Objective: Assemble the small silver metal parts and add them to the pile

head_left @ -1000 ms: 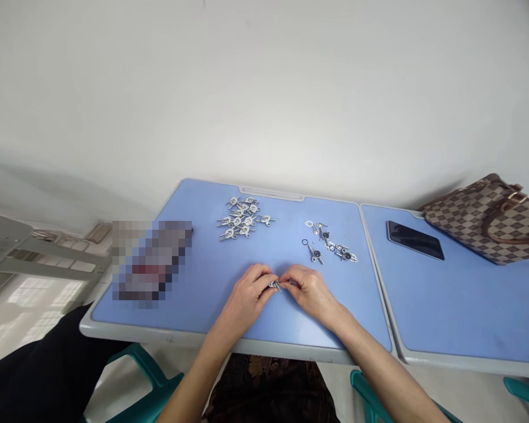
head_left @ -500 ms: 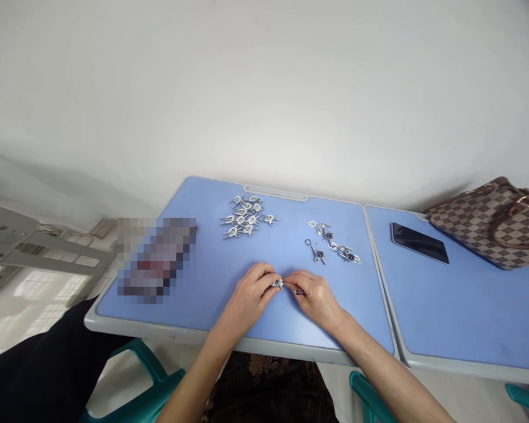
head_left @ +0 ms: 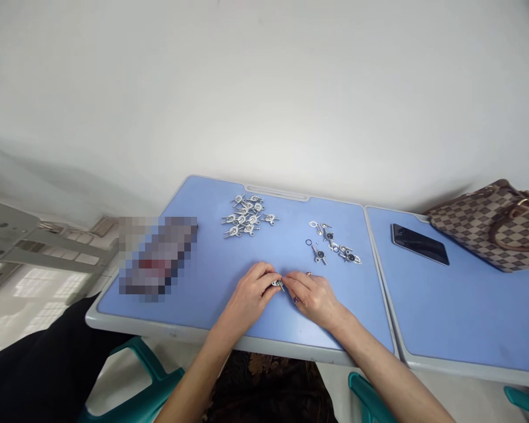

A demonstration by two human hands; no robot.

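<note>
My left hand pinches a small silver metal part between thumb and fingers, just above the blue tabletop. My right hand is closed beside it, its fingertips meeting at the right end of the part. Whatever those fingertips hold is too small and covered to make out. Rings show on the right hand's fingers. Beyond my left hand lies a pile of similar silver metal parts. Beyond my right hand are loose pieces: metal parts with round black centres, a thin dark ring and a flat silver ring.
A blurred-out object lies at the left of the blue table. A second table on the right bears a black phone and a checkered handbag. Behind stands a white wall. Green stools are below.
The right hand's fingers have shifted slightly and curled over the end of the silver part. The left hand keeps its hold, and the piles lie as before.
</note>
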